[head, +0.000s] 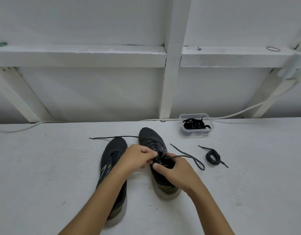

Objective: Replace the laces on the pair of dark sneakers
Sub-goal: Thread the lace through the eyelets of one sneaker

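A white wall [95,92] with painted white beams is filling the upper half of the frame, and a white tabletop [44,175] is spreading across the lower half. A white cable [239,112] is running along the seam where the two are meeting, climbing toward the right edge.

Two dark sneakers are lying side by side at the lower centre, toes pointing up the frame. The left sneaker [110,160] is sitting with bare eyelets and no lace threaded, partly covered by a forearm. The right sneaker [151,136] is carrying a dark lace [112,137] through its eyelets; one end is trailing left across the tabletop past the toe of the left sneaker, and the other is looping out to the right of centre.

The left hand [138,156] is curling its fingers and pinching the lace at the upper eyelets of the right sneaker. The right hand [175,170] is gripping the collar of the same sneaker, thumb pressing the near side, with the lace passing over its knuckles.

A clear plastic container [195,133] is standing at the right of centre near the wall, holding a tangle of black laces [194,124]. Below it and further right, a coiled black lace [212,157] is lying loose on the tabletop. A thin ring [273,49] is resting on the beam in the upper right.
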Demonstrator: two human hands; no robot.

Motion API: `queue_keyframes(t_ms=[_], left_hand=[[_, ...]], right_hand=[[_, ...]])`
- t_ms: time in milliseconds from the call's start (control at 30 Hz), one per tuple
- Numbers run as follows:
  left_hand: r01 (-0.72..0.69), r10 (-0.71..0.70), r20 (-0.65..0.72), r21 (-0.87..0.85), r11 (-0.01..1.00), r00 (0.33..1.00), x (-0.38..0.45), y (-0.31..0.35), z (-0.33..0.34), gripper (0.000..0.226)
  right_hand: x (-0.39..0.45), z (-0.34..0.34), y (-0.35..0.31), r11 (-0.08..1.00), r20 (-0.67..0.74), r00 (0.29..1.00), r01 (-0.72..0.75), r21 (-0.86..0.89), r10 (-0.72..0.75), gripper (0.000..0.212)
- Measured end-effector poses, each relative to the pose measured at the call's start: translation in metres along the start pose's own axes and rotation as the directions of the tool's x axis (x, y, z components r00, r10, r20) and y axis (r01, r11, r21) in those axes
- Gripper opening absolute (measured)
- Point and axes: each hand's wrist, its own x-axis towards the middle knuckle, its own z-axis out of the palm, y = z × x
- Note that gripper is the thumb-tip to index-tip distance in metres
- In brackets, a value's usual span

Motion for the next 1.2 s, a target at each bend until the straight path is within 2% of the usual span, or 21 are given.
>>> queue_keyframes(t_ms=[167, 267, 367, 433, 500, 567, 667, 733, 800, 833, 900, 967, 1033, 1133, 1200], left_hand=[[-0.006, 0.009, -0.027, 0.084, 0.996, 1.0, 0.008, 0.005, 0.001, 0.01], [-0.058, 0.059, 0.003, 0.211, 0.976, 0.998, 0.012, 0.008, 0.001, 0.018], [-0.086, 0.091, -0.011, 0.217, 0.972, 0.996, 0.016, 0.009, 0.0, 0.018], [-0.059, 0.065, -0.043, 0.128, 0.99, 0.997, 0.019, 0.007, 0.004, 0.017], [0.029, -0.036, -0.051, -0.131, 0.991, 0.998, 0.021, 0.006, 0.009, 0.019], [0.081, -0.091, -0.033, -0.243, 0.967, 0.995, 0.02, 0.003, 0.006, 0.02], [0.033, -0.033, 0.002, -0.094, 0.995, 0.999, 0.014, -0.006, -0.003, 0.025], [-0.024, 0.022, 0.043, 0.059, 0.998, 0.999, 0.008, -0.007, -0.005, 0.021], [-0.088, 0.085, 0.024, 0.159, 0.983, 0.996, 0.009, -0.004, -0.006, 0.014], [-0.087, 0.091, -0.017, 0.152, 0.985, 0.996, 0.011, -0.001, -0.007, 0.014], [-0.015, 0.012, -0.102, -0.028, 0.999, 0.995, 0.015, 0.004, -0.009, 0.016], [0.03, -0.052, -0.117, -0.18, 0.983, 0.992, 0.015, 0.003, -0.009, 0.019], [-0.003, -0.004, -0.053, -0.132, 0.991, 0.999, 0.012, -0.004, -0.008, 0.02], [-0.078, 0.075, 0.085, 0.035, 0.996, 0.994, 0.008, -0.008, -0.008, 0.017], [-0.132, 0.128, 0.05, 0.101, 0.986, 0.99, 0.012, -0.007, -0.009, 0.015]], right_hand=[[0.005, 0.009, -0.004, 0.992, -0.069, 0.997, -0.03, -0.122, 0.021, 0.031], [0.008, 0.011, -0.001, 0.99, -0.11, 0.994, -0.03, -0.134, 0.016, 0.03], [0.008, 0.013, 0.001, 0.99, -0.118, 0.993, -0.027, -0.136, 0.011, 0.032], [0.007, 0.014, 0.003, 0.992, -0.126, 0.992, -0.026, -0.127, 0.01, 0.039], [0.007, 0.015, 0.004, 0.992, -0.135, 0.991, -0.025, -0.122, 0.009, 0.046], [0.007, 0.015, 0.006, 0.993, -0.14, 0.99, -0.017, -0.117, 0.001, 0.046], [0.006, 0.015, 0.007, 0.994, -0.154, 0.988, -0.004, -0.11, -0.013, 0.042], [0.005, 0.016, 0.007, 0.994, -0.156, 0.987, 0.008, -0.109, -0.025, 0.041], [0.004, 0.016, 0.007, 0.994, -0.156, 0.987, 0.013, -0.104, -0.029, 0.039], [0.004, 0.016, 0.006, 0.995, -0.155, 0.988, 0.013, -0.102, -0.029, 0.039], [0.003, 0.016, 0.005, 0.995, -0.146, 0.989, 0.012, -0.097, -0.026, 0.038], [0.002, 0.016, 0.004, 0.995, -0.139, 0.99, 0.01, -0.096, -0.023, 0.035], [0.001, 0.016, 0.004, 0.996, -0.145, 0.989, 0.008, -0.09, -0.021, 0.029], [-0.002, 0.017, 0.004, 0.997, -0.153, 0.988, 0.014, -0.08, -0.027, 0.034], [-0.002, 0.017, 0.004, 0.997, -0.156, 0.987, 0.019, -0.075, -0.031, 0.034]])
